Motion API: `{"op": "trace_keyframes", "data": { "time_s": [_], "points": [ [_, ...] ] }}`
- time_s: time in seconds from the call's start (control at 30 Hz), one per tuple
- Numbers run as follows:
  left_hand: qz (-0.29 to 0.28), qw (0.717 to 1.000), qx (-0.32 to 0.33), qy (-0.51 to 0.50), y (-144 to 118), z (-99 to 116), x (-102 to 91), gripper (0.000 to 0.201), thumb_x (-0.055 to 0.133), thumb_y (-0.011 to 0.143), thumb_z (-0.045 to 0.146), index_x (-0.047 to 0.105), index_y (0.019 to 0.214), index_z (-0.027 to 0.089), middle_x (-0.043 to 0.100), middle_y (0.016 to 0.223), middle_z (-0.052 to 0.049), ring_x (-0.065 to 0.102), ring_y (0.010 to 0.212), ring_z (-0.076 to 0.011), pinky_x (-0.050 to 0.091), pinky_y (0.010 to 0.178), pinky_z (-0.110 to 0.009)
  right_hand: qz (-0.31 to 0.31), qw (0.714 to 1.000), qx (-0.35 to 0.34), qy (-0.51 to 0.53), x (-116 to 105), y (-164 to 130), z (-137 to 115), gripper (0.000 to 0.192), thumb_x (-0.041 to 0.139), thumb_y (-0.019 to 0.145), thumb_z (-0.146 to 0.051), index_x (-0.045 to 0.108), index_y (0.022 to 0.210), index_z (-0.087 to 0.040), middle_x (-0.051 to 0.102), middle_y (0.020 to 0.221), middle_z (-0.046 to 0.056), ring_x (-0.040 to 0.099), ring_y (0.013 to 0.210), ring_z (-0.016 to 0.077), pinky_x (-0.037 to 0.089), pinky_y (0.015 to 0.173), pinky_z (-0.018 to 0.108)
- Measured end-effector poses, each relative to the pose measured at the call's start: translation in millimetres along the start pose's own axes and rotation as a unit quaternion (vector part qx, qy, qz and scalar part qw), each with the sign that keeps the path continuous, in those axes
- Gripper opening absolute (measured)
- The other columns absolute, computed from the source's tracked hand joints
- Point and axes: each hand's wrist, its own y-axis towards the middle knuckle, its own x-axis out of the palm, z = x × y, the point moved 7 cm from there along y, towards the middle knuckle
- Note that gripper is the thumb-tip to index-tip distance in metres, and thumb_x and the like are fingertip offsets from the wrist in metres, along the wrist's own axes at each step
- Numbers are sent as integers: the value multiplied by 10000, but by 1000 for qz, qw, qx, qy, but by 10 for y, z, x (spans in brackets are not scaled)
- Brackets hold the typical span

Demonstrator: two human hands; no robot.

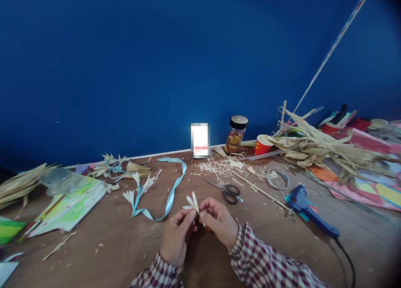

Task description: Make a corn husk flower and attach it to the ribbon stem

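Note:
My left hand (177, 236) and my right hand (218, 221) meet at the fingertips over the brown table (125, 246). Together they pinch a small pale husk flower (191, 203) with pointed petals that fan upward. Both wrists wear checked red-and-white sleeves. Black-handled scissors (226, 190) lie just beyond my right hand. A light blue ribbon (171, 192) curls to the left of my hands, beside a stem of husk flowers (138, 192) wrapped in blue.
A blue glue gun (308, 208) lies right, its cord trailing off. A heap of dried husks (316, 148), a red cup (261, 145) and a jar (235, 134) stand at the back by the blue wall. Coloured paper (67, 204) lies at the left.

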Motion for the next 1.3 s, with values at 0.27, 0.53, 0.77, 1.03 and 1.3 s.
{"op": "trace_keyframes", "data": {
  "time_s": [0.27, 0.53, 0.77, 1.03, 1.3],
  "points": [
    [42, 999, -4, -17, -17, -8, -29, 185, 732, 556, 299, 663, 645, 152, 586, 547, 37, 505, 491, -59, 437, 471, -159, 15, 998, -54, -28, -22, -12, -21, 192, 612, 723, -288, 548, 843, -151, 571, 672, -13, 509, 579, 91, 392, 541, 208],
    [48, 998, -12, -33, -7, -34, -48, 195, 747, 540, 295, 666, 639, 147, 570, 511, 46, 507, 482, -54, 452, 464, -153, 20, 997, -57, -44, -19, -6, -41, 181, 606, 726, -303, 582, 811, -145, 572, 646, -14, 504, 570, 95, 391, 539, 215],
    [61, 997, -16, -41, -17, -36, -58, 224, 766, 517, 277, 677, 659, 128, 597, 519, 28, 526, 485, -55, 468, 453, -150, 34, 996, -55, -66, -38, 0, -54, 150, 601, 721, -280, 591, 779, -141, 560, 623, -18, 488, 554, 93, 375, 523, 211],
    [63, 997, -10, -40, -11, -40, -48, 239, 766, 519, 275, 680, 681, 122, 662, 583, -7, 569, 508, -71, 494, 491, -166, 48, 993, -64, -85, -66, 2, -40, 116, 572, 728, -224, 601, 798, -135, 582, 658, -1, 501, 582, 98, 389, 542, 211],
    [61, 996, -5, -57, -13, -57, -37, 197, 762, 529, 258, 688, 646, 117, 660, 552, -2, 572, 504, -65, 493, 521, -156, 52, 992, -70, -92, -71, 10, -34, 110, 568, 732, -211, 618, 792, -135, 605, 661, 11, 510, 578, 103, 392, 534, 207]
  ]
}}
